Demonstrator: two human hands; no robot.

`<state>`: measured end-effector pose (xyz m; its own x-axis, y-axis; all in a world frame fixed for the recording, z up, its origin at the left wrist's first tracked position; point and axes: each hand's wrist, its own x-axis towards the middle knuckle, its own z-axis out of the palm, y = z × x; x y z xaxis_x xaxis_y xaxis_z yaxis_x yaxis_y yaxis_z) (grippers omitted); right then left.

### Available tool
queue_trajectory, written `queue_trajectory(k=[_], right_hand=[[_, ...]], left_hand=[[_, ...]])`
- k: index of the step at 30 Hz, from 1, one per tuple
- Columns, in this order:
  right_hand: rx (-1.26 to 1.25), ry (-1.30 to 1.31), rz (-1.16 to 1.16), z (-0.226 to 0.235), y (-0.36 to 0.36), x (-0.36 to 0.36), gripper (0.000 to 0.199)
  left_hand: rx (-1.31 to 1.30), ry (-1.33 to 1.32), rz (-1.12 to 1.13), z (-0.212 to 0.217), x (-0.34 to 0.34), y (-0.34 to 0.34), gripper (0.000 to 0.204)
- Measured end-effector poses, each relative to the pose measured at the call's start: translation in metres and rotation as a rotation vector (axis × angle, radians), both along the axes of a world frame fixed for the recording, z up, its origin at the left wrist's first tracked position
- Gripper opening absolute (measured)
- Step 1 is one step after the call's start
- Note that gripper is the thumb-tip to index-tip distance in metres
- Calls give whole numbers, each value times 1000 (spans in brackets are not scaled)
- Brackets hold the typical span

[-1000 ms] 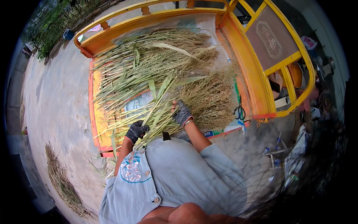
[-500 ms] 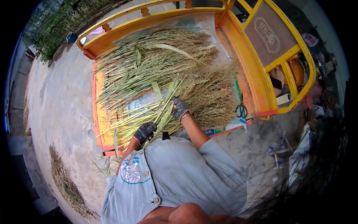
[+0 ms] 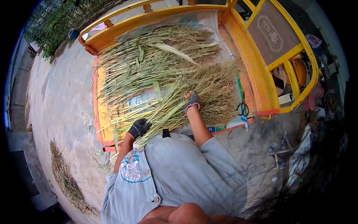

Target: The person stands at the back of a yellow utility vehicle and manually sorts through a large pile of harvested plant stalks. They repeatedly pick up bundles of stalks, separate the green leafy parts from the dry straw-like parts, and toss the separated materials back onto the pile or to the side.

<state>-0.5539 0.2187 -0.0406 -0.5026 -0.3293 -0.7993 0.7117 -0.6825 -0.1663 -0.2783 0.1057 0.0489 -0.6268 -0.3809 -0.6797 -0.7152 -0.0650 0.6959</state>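
Note:
A thick layer of cut plant stalks with bushy seed heads [image 3: 214,99] covers the bed of a yellow and orange cart. Pale stems [image 3: 128,117] point left, and the brown heads lie to the right. Both my hands wear dark knitted gloves with bare fingertips. My right hand [image 3: 192,100] is closed around stalks where the stems meet the heads. At the near edge of the bundle, my left hand [image 3: 138,128] is curled against the stems and long green leaves [image 3: 164,112]; what its fingers hold is hidden.
Black-handled scissors [image 3: 242,109] hang at the bed's right side. Yellow cart rails [image 3: 149,16] rise at the far side, and a framed panel [image 3: 274,31] stands at the right. Dry plant litter [image 3: 67,179] lies on the concrete at lower left. Assorted clutter [image 3: 283,149] lies at right.
My right hand has moved right and slightly away, toward the seed heads. My left hand has shifted a little left, so the hands are farther apart.

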Motion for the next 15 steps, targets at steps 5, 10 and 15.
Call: queue_trajectory(k=[5, 10, 15], right_hand=[[-32, 70, -5, 24, 11, -15, 14], [21, 77, -11, 22, 18, -14, 12], [-45, 66, 62, 39, 3, 5, 11]], left_hand=[[-30, -114, 107, -35, 44, -39, 26], [-893, -242, -129, -31, 44, -44, 42], [-958, 300, -154, 41, -34, 20, 29]])
